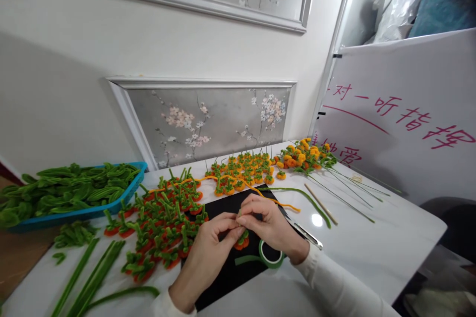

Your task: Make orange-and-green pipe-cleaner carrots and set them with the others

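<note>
Two hands meet at lower centre — the left hand [208, 252] and right hand [269, 225] both pinching one orange-and-green flower [241, 241] over the black mat [223, 277]. One green tape roll [270, 253] lies just beside it. Dozens of finished flowers [163, 223] crowd the table [379, 242]; one blue basket [80, 210] sits left.

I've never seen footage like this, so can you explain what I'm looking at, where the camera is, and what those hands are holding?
The one picture comes from a camera worn on a person's head, looking down at their own bare hands. The left hand and right hand meet over a black mat, pinching a small orange and green pipe-cleaner flower. On the white table lie many finished flowers, green stems, a roll of green tape and a blue basket of green leaves.
</note>
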`<action>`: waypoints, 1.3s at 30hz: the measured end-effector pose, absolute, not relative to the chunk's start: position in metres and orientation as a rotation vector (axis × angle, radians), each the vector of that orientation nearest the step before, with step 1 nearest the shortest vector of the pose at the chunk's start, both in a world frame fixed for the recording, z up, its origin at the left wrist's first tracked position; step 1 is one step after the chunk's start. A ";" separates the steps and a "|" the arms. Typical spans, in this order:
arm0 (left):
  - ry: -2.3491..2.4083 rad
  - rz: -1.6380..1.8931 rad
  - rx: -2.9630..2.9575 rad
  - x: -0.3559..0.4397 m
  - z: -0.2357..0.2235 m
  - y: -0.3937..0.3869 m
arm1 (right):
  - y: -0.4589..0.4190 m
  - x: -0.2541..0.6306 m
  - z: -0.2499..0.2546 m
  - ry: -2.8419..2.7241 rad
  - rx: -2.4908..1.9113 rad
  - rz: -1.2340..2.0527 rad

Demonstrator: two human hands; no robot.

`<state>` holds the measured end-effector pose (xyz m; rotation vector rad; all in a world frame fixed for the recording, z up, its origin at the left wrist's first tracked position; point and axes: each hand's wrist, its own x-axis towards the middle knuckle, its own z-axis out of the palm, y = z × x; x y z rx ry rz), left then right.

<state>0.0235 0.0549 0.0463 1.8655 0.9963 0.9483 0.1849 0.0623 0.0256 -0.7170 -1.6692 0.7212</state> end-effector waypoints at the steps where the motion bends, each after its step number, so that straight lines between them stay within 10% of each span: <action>1: 0.997 0.928 1.859 0.023 0.046 0.055 | 0.062 0.185 0.027 -1.689 -0.707 0.739; 39: 1.181 0.847 1.923 0.023 0.039 0.053 | 0.063 0.182 0.023 -1.596 -0.730 0.666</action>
